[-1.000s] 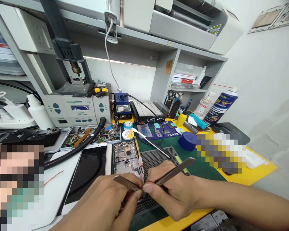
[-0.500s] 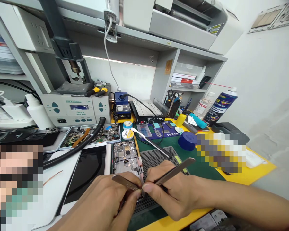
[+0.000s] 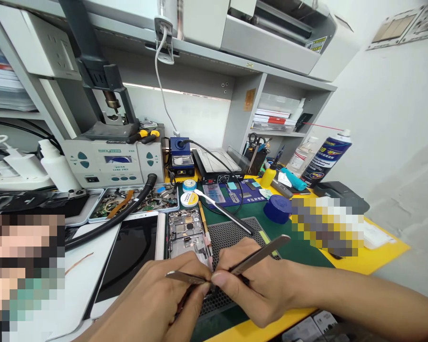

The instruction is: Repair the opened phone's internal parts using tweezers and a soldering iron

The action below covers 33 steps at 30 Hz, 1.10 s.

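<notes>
My left hand (image 3: 160, 299) is closed on a pair of steel tweezers (image 3: 183, 277) that point right. My right hand (image 3: 257, 285) pinches a second pair of tweezers (image 3: 260, 254) whose back end sticks up to the right. Both tips meet between my thumbs over the black perforated mat (image 3: 231, 237), and whatever sits at the tips is hidden. An opened phone frame with its boards showing (image 3: 185, 230) lies just beyond my left hand. A white phone with a dark screen (image 3: 131, 251) lies to its left.
A hot-air station (image 3: 110, 161) with a black hose (image 3: 124, 211), a parts tray (image 3: 128, 199), a soldering stand (image 3: 181, 159) and a preheater (image 3: 217, 168) stand behind. A blue cap (image 3: 278, 209), a spray can (image 3: 326, 156) and solder wire spools (image 3: 189, 192) lie on the green-and-yellow mat (image 3: 299, 251).
The tweezers in my left hand have tilted flatter, their back end dropping slightly. My right hand holds nearly still.
</notes>
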{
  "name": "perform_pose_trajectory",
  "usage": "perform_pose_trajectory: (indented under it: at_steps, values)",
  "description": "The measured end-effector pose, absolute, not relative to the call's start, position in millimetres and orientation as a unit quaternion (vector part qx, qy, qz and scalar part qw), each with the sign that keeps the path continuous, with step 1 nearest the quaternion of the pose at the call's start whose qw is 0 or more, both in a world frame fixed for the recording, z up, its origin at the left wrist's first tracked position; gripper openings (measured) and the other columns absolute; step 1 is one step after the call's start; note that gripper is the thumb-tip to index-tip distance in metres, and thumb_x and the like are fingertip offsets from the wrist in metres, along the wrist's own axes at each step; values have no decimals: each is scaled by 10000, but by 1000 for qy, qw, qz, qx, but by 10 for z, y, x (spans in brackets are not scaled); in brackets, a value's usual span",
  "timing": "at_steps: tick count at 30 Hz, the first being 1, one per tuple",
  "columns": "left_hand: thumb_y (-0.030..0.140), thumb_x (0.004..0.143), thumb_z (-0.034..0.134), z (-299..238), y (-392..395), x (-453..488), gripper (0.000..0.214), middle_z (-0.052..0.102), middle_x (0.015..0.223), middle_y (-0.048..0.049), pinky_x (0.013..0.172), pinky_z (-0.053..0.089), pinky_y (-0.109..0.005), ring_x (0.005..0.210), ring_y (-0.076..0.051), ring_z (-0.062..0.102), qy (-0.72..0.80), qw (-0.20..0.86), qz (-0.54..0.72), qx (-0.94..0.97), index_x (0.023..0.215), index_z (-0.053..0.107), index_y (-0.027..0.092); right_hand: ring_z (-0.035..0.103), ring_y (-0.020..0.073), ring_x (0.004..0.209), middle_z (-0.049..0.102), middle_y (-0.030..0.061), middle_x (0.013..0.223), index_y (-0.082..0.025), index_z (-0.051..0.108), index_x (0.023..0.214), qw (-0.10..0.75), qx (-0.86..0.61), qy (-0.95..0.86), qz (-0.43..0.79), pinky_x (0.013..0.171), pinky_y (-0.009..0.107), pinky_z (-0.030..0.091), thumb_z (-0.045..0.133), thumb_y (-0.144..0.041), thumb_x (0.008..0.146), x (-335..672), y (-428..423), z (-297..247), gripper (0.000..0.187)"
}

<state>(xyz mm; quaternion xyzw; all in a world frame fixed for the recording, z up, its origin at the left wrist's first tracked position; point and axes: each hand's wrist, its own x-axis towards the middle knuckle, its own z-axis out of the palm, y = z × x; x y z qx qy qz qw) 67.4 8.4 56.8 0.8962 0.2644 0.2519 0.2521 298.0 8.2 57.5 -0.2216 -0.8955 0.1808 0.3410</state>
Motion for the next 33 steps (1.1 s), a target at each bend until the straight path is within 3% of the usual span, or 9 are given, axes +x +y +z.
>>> perform_pose_trajectory:
  at_steps: [10, 17, 23, 26, 30, 33]
  values:
    - [186, 1058, 455, 541, 70, 674, 269, 760, 950, -25, 780, 630, -227, 812, -174, 752, 283, 249, 265, 887, 961, 701, 239, 294, 129, 547, 347, -66, 689, -277, 287, 789, 340, -218, -892, 201, 505, 303, 262, 502, -137, 974, 2974, 107, 547, 317]
    - [199, 1038, 487, 550, 80, 689, 263, 796, 1049, -23, 913, 647, -293, 944, -202, 786, 283, 259, 264, 885, 976, 737, 251, 296, 127, 553, 350, -67, 698, -274, 302, 803, 345, -215, -888, 216, 512, 300, 258, 528, -117, 952, 2989, 98, 553, 313]
    - [252, 1077, 469, 522, 122, 668, 293, 793, 1006, -33, 1027, 618, -324, 1010, -218, 784, 288, 297, 245, 877, 924, 718, 244, 313, 118, 528, 346, -72, 673, -272, 306, 781, 344, -230, -881, 228, 499, 287, 261, 515, -134, 978, 2967, 94, 547, 319]
    - [238, 1067, 502, 518, 113, 667, 250, 806, 1112, -34, 1045, 597, -313, 1093, -222, 768, 289, 326, 264, 860, 961, 728, 251, 365, 116, 523, 391, -64, 660, -261, 356, 771, 339, -243, -880, 228, 495, 267, 280, 515, -150, 1003, 2966, 86, 540, 302]
    - [218, 1046, 523, 541, 105, 678, 242, 811, 1049, -40, 1025, 595, -337, 991, -231, 776, 307, 331, 279, 848, 931, 734, 244, 393, 120, 517, 425, -55, 651, -250, 412, 768, 331, -254, -880, 228, 506, 258, 313, 486, -167, 1030, 2964, 76, 545, 285]
    - [229, 1064, 511, 559, 101, 672, 248, 804, 1077, -59, 999, 595, -326, 1025, -238, 763, 301, 330, 277, 851, 980, 744, 239, 403, 122, 515, 431, -54, 645, -247, 417, 759, 329, -258, -881, 223, 510, 258, 314, 481, -184, 1044, 2959, 72, 546, 299]
